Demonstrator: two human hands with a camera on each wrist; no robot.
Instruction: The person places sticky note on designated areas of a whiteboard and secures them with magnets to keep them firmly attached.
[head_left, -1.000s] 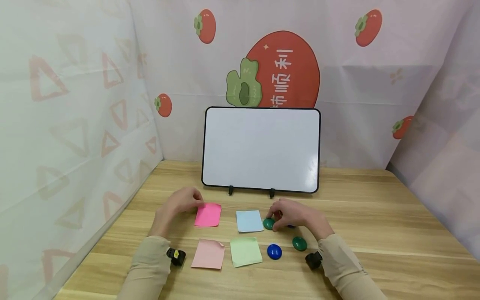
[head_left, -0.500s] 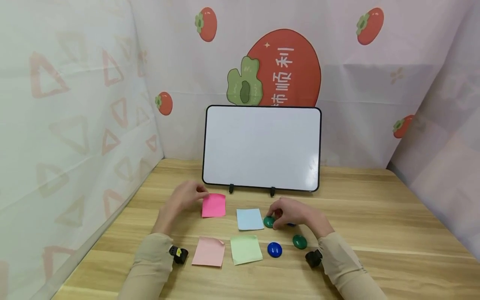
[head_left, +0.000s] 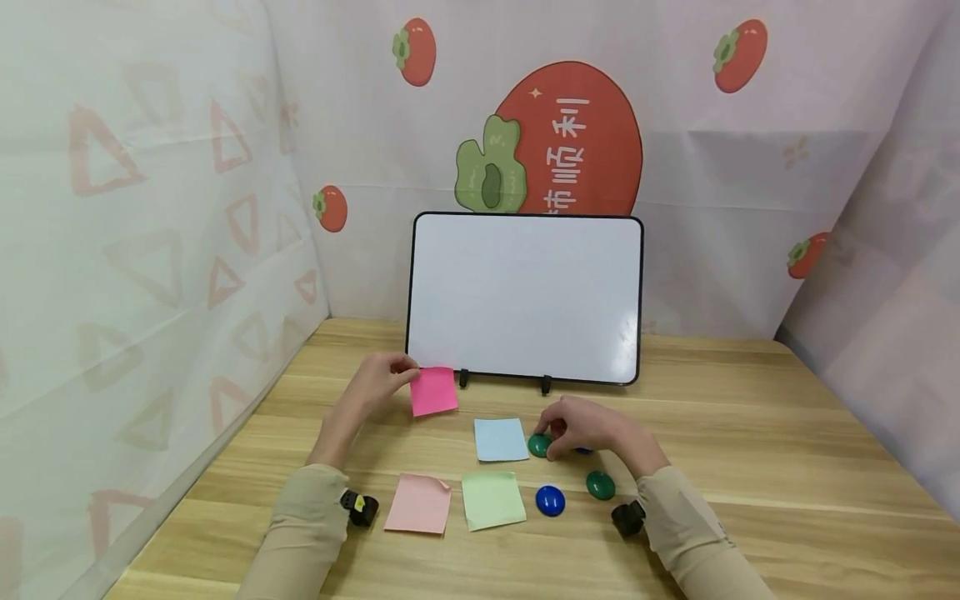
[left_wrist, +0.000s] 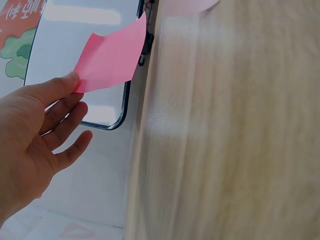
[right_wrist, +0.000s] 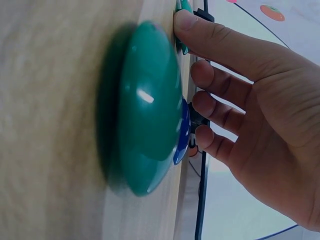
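Between thumb and fingertips my left hand (head_left: pixel 381 379) pinches a bright pink sticky note (head_left: pixel 433 392) by its upper left corner. In the left wrist view the note (left_wrist: pixel 112 57) hangs in front of the whiteboard's lower edge, slightly bent, while the other fingers (left_wrist: pixel 72 152) spread loosely. My right hand (head_left: pixel 585 425) grips a round green magnet (head_left: pixel 538 446) on the table between thumb and index finger, partly covering it. A second green magnet (right_wrist: pixel 150 110) is large in the right wrist view. A blue magnet (head_left: pixel 583 451) is mostly hidden behind the right hand.
A black-framed whiteboard (head_left: pixel 525 296) stands at the back on small black feet. On the wooden table lie a light blue note (head_left: pixel 501 440), a pale green note (head_left: pixel 493 502) and a pale pink note (head_left: pixel 418 504). Another blue magnet (head_left: pixel 550 501) lies beside the green note.
My left hand has carried the bright pink note up and slightly right, to the whiteboard's lower left corner in the head view. The right hand stays on the green magnet.
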